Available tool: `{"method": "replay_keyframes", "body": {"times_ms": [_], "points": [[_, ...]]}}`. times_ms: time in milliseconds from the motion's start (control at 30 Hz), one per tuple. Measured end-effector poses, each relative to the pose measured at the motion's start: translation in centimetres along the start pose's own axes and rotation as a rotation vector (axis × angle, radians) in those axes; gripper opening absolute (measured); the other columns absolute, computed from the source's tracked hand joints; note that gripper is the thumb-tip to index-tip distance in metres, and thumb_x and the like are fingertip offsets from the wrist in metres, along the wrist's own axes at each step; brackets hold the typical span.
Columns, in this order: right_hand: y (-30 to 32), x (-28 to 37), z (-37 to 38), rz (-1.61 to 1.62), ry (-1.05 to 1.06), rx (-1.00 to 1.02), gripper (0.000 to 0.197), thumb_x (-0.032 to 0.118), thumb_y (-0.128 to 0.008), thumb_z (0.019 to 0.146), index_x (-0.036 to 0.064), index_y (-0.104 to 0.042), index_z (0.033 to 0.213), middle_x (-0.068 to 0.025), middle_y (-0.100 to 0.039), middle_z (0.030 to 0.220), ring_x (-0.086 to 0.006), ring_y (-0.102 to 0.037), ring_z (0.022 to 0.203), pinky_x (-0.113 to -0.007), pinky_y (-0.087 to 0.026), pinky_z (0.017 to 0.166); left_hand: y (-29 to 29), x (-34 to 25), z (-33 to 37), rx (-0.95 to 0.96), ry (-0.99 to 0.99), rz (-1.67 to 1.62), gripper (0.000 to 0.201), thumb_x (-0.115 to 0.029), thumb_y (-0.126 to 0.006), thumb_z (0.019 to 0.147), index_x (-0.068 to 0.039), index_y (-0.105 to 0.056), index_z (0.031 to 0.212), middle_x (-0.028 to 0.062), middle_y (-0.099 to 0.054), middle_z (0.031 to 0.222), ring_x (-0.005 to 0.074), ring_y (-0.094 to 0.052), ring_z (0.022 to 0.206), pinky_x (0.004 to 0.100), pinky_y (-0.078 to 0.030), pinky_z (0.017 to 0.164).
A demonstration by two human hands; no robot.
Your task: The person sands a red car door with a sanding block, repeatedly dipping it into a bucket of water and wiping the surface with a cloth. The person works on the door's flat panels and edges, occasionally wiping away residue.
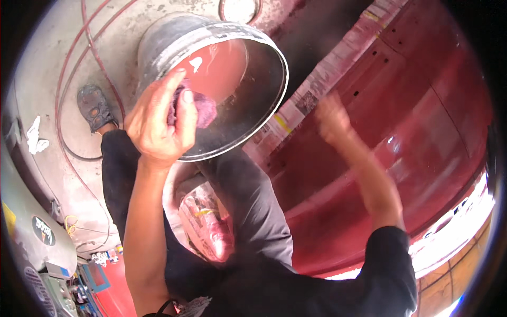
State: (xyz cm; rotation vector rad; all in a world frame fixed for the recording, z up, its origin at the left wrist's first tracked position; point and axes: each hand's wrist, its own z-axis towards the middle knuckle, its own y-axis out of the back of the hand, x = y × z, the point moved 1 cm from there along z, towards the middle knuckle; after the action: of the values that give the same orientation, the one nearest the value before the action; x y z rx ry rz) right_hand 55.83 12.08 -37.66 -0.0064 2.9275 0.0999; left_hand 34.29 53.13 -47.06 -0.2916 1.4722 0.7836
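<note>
My left hand [161, 119] is closed round a crumpled purple rag [203, 110], held over the near rim of a bucket. This bucket [177, 26] is grey and dark inside, with reddish liquid and a pale patch showing in its far part. At the right, my right hand [334, 120] is over or against a dull red vehicle panel [417, 121], beside its paper-masked edge. Motion blurs its fingers, so what they hold, if anything, does not show.
Red hoses [59, 100] loop over the concrete floor left of the bucket. Masking paper [317, 90] with yellow tape lines the panel. Newspaper [208, 219] lies between my legs. A rounded grey tank [37, 232] stands at the left, near a white scrap [36, 137].
</note>
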Motion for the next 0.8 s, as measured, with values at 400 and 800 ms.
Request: {"method": "replay_keyframes", "body": {"times_ms": [400, 800], "points": [[-2.6, 6.1, -1.2, -0.003, 0.09, -0.029, 0.037, 0.029, -0.061, 0.09, 0.0087, -0.077, 0.117, -0.0129, -0.063, 0.131, -0.0335, -0.05, 0.138, -0.057, -0.02, 0.129, 0.5, -0.1, -0.3, -0.024, 0.045, -0.089, 0.024, 0.003, -0.073, 0.088, 0.002, -0.073, 0.112, 0.0144, -0.076, 0.093, 0.0257, -0.073, 0.073, 0.0337, -0.058, 0.064], [0.1, 6.4, -1.4, 0.032, 0.052, 0.056, 0.038, 0.023, -0.06, 0.092, 0.0109, -0.072, 0.126, -0.0094, -0.064, 0.136, -0.0289, -0.053, 0.135, -0.055, -0.026, 0.125, 0.4, 0.1, -0.6, -0.038, 0.05, -0.081, 0.023, 0.001, -0.074, 0.088, 0.001, -0.074, 0.112, 0.0134, -0.076, 0.093, 0.0263, -0.075, 0.075, 0.0339, -0.059, 0.066]]}}
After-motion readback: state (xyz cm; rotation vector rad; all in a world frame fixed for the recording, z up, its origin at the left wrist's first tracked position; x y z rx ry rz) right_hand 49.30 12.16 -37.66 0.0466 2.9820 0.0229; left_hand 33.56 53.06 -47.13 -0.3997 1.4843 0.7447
